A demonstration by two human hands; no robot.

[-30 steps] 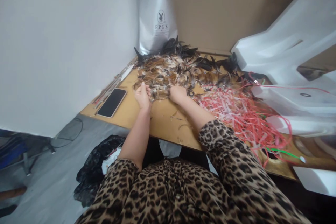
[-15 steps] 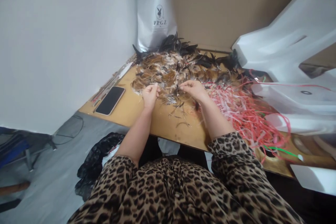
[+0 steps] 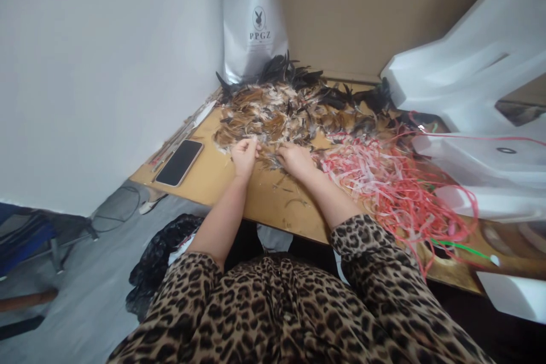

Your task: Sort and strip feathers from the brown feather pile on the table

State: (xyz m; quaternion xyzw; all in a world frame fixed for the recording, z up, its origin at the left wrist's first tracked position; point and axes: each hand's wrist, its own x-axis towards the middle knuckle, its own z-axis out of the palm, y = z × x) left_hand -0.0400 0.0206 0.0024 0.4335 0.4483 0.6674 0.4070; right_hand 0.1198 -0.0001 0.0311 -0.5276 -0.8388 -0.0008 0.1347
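Observation:
A pile of brown, cream and black feathers covers the back of the wooden table. At its front edge, my left hand is closed in a pinch; whatever sits between the fingertips is too small to make out. Close beside it on the right, my right hand reaches down among loose feathers with its fingers bent together. Its fingertips are partly hidden, so what they grip cannot be seen. A few thin dark feathers lie scattered below the hands.
A tangle of pink and red ribbons spreads right of my right arm. A phone lies at the left. Behind the feathers stands a silvery bag. A white machine fills the right side. A black plastic bag is on the floor.
My right hand has moved left and slightly down, nearer to my left hand, which stays in place. A foot in a light shoe now shows beneath the table's left edge.

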